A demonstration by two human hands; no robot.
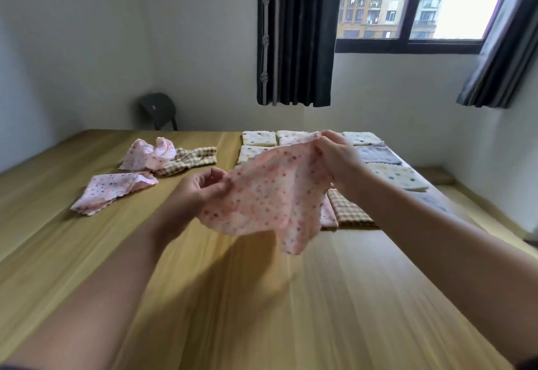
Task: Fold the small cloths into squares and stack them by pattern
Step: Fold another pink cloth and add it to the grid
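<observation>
A pink dotted cloth [267, 195] hangs in the air above the wooden table [262, 297]. My left hand [198, 189] pinches its left corner and my right hand [340, 160] pinches its upper right corner. Behind it lie folded squares: cream dotted ones [258, 138], a grey one [377, 155], another cream one [398, 177], a tan checked one [349, 206] and a pink one [328, 215] partly hidden by the held cloth. To the left lie unfolded cloths: a flat pink dotted one [113, 192], a crumpled pink one [148, 155] and a checked one [192, 158].
A dark stool [158, 110] stands by the far wall, behind the table. Dark curtains [294, 35] hang beside a window [407, 3]. The table's right edge drops away close to the folded squares.
</observation>
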